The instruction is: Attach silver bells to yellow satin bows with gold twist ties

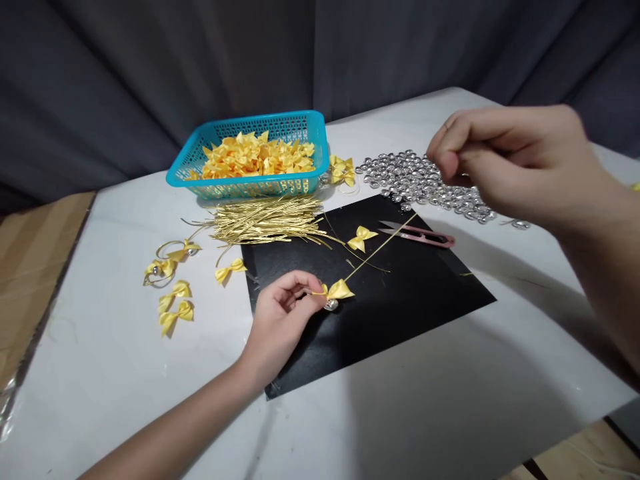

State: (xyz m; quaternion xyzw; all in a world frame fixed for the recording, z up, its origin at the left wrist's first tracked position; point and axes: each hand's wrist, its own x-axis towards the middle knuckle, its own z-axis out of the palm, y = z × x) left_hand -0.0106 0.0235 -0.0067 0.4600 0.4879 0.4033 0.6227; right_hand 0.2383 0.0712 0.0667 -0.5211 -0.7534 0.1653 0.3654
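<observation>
Low over the black sheet (400, 313), my left hand (285, 313) pinches a yellow ribbon bow (340, 291) between thumb and fingers. A silver bell (331, 305) hangs at the bow, by the thumb. From the bow a thin gold tie (381, 248) sticks out up and to the right, its far end free. My right hand (505, 157) is raised at the right, in front of the pile of silver bells (415, 175). Its thumb and fingers are pressed together, and whatever they may hold is hidden.
A turquoise basket (260, 180) full of yellow bows stands at the back. Gold ties (270, 220) lie in front of it. Small scissors (420, 235) and a loose bow (361, 238) rest on the black sheet. More bows (176, 319) and looped ties (170, 257) lie at left.
</observation>
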